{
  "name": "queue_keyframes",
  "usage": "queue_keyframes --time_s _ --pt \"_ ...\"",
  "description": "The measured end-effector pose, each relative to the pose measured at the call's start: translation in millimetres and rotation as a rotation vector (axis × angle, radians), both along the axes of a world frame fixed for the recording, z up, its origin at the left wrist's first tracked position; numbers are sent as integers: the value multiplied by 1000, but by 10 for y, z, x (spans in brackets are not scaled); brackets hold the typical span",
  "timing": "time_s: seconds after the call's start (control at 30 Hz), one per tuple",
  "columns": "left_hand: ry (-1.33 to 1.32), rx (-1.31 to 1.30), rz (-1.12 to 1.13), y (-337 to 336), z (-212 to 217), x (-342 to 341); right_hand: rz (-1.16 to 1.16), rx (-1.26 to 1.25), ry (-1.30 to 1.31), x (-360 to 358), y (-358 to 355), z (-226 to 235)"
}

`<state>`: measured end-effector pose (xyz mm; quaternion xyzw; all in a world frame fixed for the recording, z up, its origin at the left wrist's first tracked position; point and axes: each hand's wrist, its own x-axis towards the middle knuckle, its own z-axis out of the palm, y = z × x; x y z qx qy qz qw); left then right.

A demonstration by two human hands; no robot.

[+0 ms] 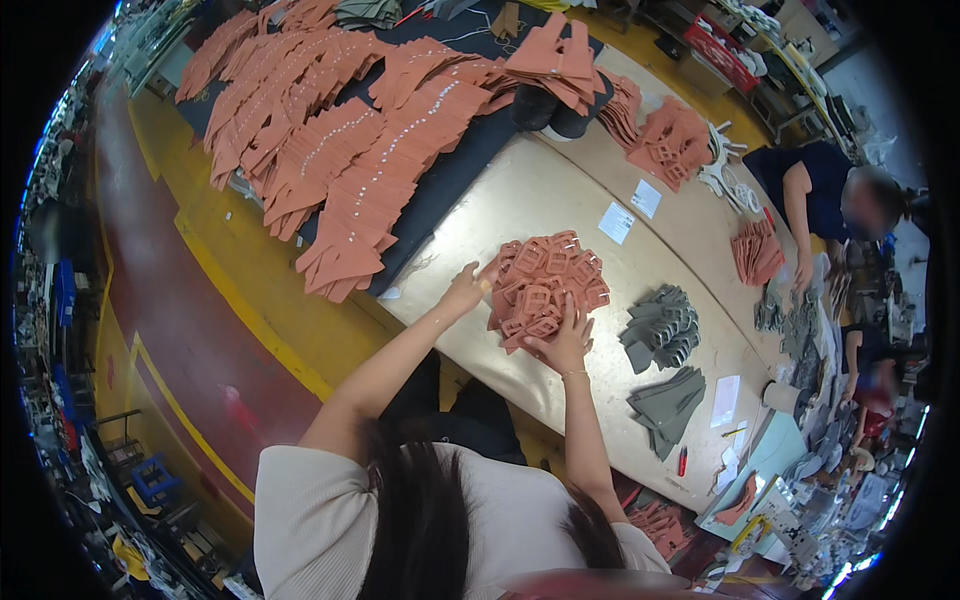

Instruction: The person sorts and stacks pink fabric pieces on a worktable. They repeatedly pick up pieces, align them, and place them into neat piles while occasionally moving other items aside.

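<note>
Heap (546, 280): coral pieces with squarish cut-outs, bunched on the desk (495, 215) straight ahead of the person; between the two hands.
Left hand (463, 292): at the heap's left edge, fingers toward it; whether its grip is closed on a piece, I cannot tell.
Right hand (566, 345): grip open, fingers spread against the near right side of the heap.
Step in hand: seemingly gathering or arranging the coral pieces by hand; a judgement from the pose alone.
Next move: probably calls for steadying the heap with one hand while the other squares or separates pieces; loose ones at its edge could slip out of line.
Hands count: two, both at the heap.
Heap count: one between the hands; its pieces overlap too much to number.
Grey stacks (661, 328): two, right of the heap, one nearer the person; pieces uncountable.
Coral rows (370, 190): many overlapping bundles on the dark surface (455, 190), far left; no sure count.
White sheets (615, 222): two beyond the heap, at least one more to the right.
Red tool (682, 461): one, near the desk's near edge.
</note>
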<state>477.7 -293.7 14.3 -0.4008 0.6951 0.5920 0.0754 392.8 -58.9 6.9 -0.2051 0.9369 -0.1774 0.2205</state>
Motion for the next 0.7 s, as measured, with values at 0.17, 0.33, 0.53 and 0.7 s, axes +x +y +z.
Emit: queue_keyframes --time_s 0.17,0.33,0.53,0.7 --pt "276 141 -90 -586 526 872 -135 -195 205 126 -54 172" --pt "452 -395 -58 -1782 796 1366 -215 -266 394 317 -838 557" --pt "575 -1009 -294 -3565 763 1565 86 -581 366 477 -3349 769" --pt "584 -1100 -538 -4200 552 1571 288 -439 392 189 -5206 651"
